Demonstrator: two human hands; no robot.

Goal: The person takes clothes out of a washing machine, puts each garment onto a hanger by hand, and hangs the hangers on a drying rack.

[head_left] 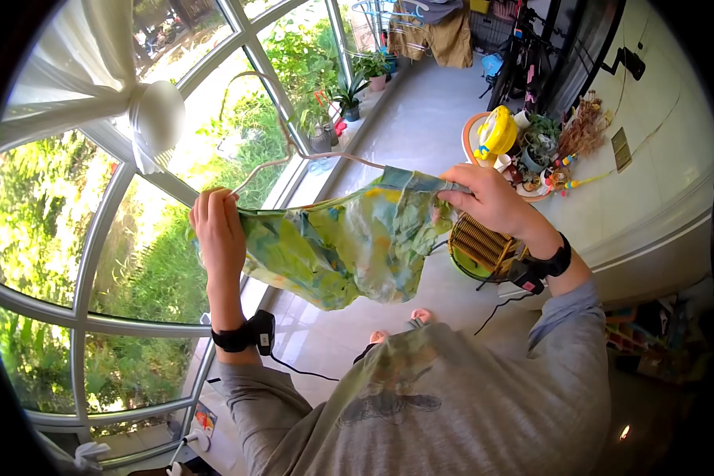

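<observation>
- I have one patterned garment (349, 246) in green, blue and yellow, stretched out in front of my chest, between my two hands and above the floor (309, 337).
- My left hand (218, 226) is closed, gripping the garment's upper left corner; I can't tell whether it pinches the hanger end too.
- My right hand (488, 194) grips the upper right corner between thumb and fingers.
- One hanger (291, 148) sits along the garment's top edge, its hook upward; its right arm runs in behind the cloth.
- I wear two black wristbands (238, 339), one on each wrist, each with a small box.
- Two bare feet (423, 316) of mine show below the garment's hem.
- One wicker stool (472, 244) stands beneath my right hand, partly hidden by it.
- Beyond it are one round table (468, 136) with an orange rim and one bright yellow object (497, 131) on it.
- At least two potted plants (347, 107) line the window ledge to my left.
- One white curtain (75, 67) is gathered at the upper left.
</observation>
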